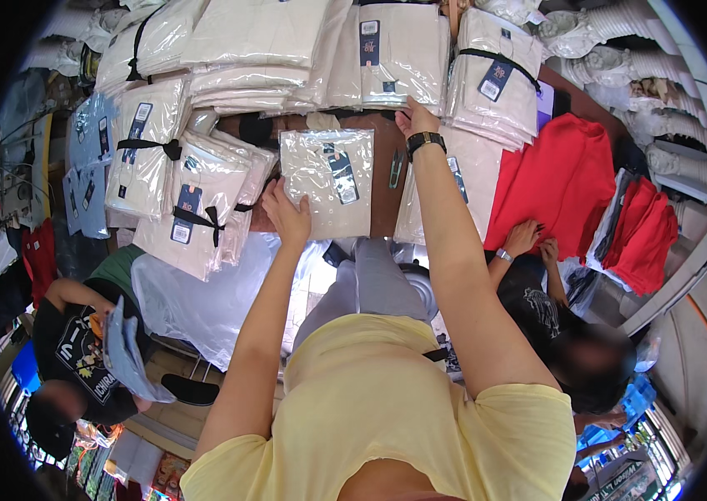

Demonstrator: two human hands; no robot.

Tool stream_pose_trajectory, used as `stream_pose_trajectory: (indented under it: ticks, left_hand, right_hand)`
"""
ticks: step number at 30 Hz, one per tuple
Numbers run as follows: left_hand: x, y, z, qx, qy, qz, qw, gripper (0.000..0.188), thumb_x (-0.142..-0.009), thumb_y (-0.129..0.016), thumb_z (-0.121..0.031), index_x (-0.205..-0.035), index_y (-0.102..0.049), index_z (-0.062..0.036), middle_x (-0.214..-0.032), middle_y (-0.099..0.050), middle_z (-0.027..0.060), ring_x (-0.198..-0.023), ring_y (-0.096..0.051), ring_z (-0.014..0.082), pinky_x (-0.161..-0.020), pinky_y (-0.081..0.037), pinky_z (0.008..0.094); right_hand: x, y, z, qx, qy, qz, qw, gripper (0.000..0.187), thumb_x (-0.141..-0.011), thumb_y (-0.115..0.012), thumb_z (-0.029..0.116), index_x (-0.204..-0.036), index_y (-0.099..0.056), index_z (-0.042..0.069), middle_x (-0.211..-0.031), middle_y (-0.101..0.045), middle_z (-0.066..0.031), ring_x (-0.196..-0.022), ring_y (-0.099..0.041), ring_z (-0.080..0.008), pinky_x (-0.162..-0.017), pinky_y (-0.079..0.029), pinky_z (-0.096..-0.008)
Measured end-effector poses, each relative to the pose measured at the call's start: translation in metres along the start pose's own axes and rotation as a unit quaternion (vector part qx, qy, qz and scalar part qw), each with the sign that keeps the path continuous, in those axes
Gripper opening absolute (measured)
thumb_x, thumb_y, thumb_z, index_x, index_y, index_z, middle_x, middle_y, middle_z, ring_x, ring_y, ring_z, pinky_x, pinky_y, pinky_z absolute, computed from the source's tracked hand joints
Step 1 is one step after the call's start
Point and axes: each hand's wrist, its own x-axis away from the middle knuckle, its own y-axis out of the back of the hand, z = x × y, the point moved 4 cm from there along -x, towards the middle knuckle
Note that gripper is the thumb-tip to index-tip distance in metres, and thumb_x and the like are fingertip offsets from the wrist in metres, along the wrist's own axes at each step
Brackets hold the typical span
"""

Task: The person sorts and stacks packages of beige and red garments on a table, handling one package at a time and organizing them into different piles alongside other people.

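Note:
A cream folded garment in a clear plastic bag (307, 196), with a dark tag inside, lies flat on the brown table before me. My left hand (288, 215) rests at its left edge, fingers apart and thumb on the plastic. Farther off, my right hand (418, 123), with a dark watch on the wrist, pinches the near edge of a bagged cream garment (413, 63) on a stack. Some of its fingers are hidden underneath. Between my arms, small green thread snips (395, 169) lie on the table (385, 213).
Cream packs tied with black bands (150, 144) stand at left, others (495, 75) at right. More bagged garments (445, 200) lie under my right forearm. At right, a co-worker's hands (522, 240) touch red cloth (558, 184). At left, another person holds blue-grey cloth (125, 346).

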Motion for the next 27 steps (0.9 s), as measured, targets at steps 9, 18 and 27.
stream_pose_trajectory:
  ticks: [9, 18, 27]
  left_hand:
    - [0.005, 0.006, -0.052, 0.079, -0.107, 0.052, 0.99, 0.039, -0.076, -0.065, -0.004, -0.115, -0.057, -0.0072, -0.127, -0.043, 0.0188, -0.119, -0.038, 0.0375, -0.102, -0.03, 0.0468]
    - [-0.005, 0.0, -0.06, 0.119, -0.137, 0.08, 0.98, 0.04, -0.077, -0.066, -0.002, -0.116, -0.056, -0.0053, -0.125, -0.045, 0.0174, -0.117, -0.042, 0.0365, -0.1, -0.035, 0.0431]
    - [-0.033, 0.038, -0.118, 0.231, -0.155, 0.142, 0.95, 0.072, -0.072, -0.076, -0.009, -0.133, -0.039, -0.0053, -0.137, -0.037, 0.0182, -0.129, -0.036, 0.0364, -0.108, -0.032, 0.0411]
  right_hand:
    - [0.012, -0.013, 0.019, 0.13, -0.002, -0.102, 0.986, 0.045, -0.078, -0.078, 0.028, -0.102, -0.049, 0.003, -0.076, -0.055, -0.0095, -0.053, -0.051, -0.0151, -0.044, -0.048, -0.0285]
    - [0.076, -0.022, 0.079, 0.049, 0.454, 0.063, 0.887, 0.029, -0.084, -0.06, 0.003, -0.111, -0.049, -0.001, -0.105, -0.06, -0.0143, -0.09, -0.06, -0.0215, -0.074, -0.049, -0.0331]
    - [0.232, 0.066, 0.128, 0.222, 0.407, 0.219, 0.858, 0.025, -0.087, -0.053, -0.004, -0.112, -0.052, -0.004, -0.101, -0.062, -0.0089, -0.091, -0.058, -0.0145, -0.082, -0.046, -0.0278]
